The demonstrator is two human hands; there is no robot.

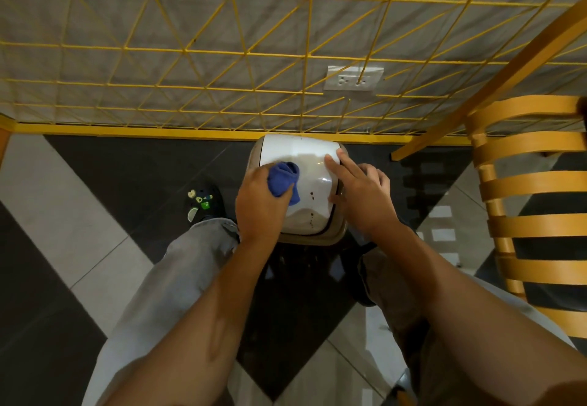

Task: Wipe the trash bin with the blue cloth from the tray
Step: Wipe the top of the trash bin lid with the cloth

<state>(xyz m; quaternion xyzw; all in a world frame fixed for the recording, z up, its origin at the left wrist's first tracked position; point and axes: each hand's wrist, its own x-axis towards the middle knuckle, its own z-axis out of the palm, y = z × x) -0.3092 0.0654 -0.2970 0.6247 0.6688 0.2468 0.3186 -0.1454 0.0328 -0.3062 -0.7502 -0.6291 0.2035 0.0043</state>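
Blue cloth [282, 180]: bunched, gripped by left hand [257, 195], pressed on trash bin [295, 151] lid. Brown spots [312, 195]: found just right of that hand. Right hand [359, 189]: fingers straight, laid on the lid's right edge.

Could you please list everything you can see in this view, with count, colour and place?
trash bin: one, white lid, tan body, centre floor
blue cloth: one, blue, on the lid
spots: a few, dark, on lid
wire grid: one, yellow, on wall
outlet: one, white, behind grid
chair: one, orange wood, right
shoe: one, black, left of bin
left hand: one, grips the cloth
right hand: one, straight fingers on lid
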